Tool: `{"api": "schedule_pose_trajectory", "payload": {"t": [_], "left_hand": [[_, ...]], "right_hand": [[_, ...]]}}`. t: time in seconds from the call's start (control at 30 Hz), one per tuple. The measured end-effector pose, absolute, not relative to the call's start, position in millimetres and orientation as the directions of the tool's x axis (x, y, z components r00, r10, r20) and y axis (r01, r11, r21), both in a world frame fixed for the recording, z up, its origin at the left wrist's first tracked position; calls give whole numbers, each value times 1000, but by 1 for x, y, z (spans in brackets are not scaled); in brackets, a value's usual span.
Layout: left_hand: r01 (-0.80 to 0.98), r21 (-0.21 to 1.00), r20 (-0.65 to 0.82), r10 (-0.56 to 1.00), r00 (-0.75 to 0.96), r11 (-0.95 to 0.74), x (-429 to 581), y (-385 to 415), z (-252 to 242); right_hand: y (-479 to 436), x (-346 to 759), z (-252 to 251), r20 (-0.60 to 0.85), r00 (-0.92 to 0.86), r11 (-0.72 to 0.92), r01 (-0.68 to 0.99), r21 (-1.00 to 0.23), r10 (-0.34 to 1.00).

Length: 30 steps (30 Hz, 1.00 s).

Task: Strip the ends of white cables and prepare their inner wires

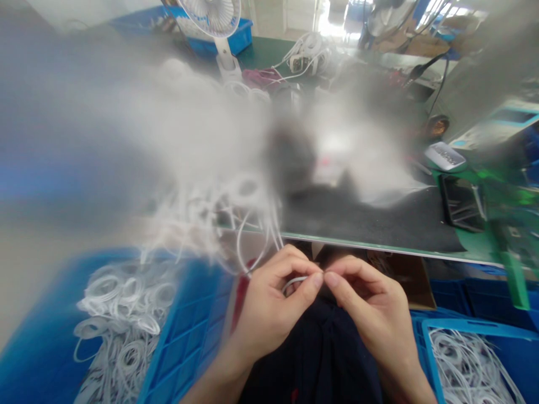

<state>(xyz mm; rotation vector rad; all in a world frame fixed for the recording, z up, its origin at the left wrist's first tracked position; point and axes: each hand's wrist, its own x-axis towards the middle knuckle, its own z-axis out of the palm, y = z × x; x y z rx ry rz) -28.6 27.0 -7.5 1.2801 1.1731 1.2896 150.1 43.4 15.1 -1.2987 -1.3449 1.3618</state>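
My left hand is closed in a pinch on a thin white cable, which loops through its fingers. Thumb and forefinger of my right hand are pinched together, meeting the left fingertips. The cable's end seems to lie between the two pinches, but it is too small to make out. More white cable hangs in loops over the table edge, just left of my hands. Both hands are in front of the table edge, above dark clothing on the lap.
A blue crate at the left holds coiled white cables. Another blue bin with cables stands at the right. On the table are a black mat, a dark tray and a white fan. Grey blur covers the middle.
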Motion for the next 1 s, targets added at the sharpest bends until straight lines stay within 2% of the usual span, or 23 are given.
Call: {"api": "schedule_pose_trajectory", "payload": {"t": [0.33, 0.47, 0.6, 0.73, 0.87, 1.0], "left_hand": [[-18, 992, 124, 987, -101, -126, -21, 27, -8], [-153, 985, 54, 985, -164, -79, -14, 23, -10], [-270, 961, 11, 980, -200, -66, -9, 20, -13], [-236, 971, 11, 995, -96, -34, -17, 22, -9], [-162, 987, -13, 999, 34, 19, -25, 26, -4], [-84, 996, 0, 997, 76, 7, -29, 28, -1]], "right_hand": [[37, 140, 12, -49, -98, -34, 149, -988, 994], [30, 125, 3, 150, -55, 158, 209, -965, 987], [26, 119, -3, 342, -66, 345, 307, -887, 938], [30, 127, -1, 413, -105, 420, 388, -821, 905], [35, 138, 3, 419, -150, 440, 443, -781, 895], [37, 146, 5, 415, -219, 468, 470, -749, 883]]}}
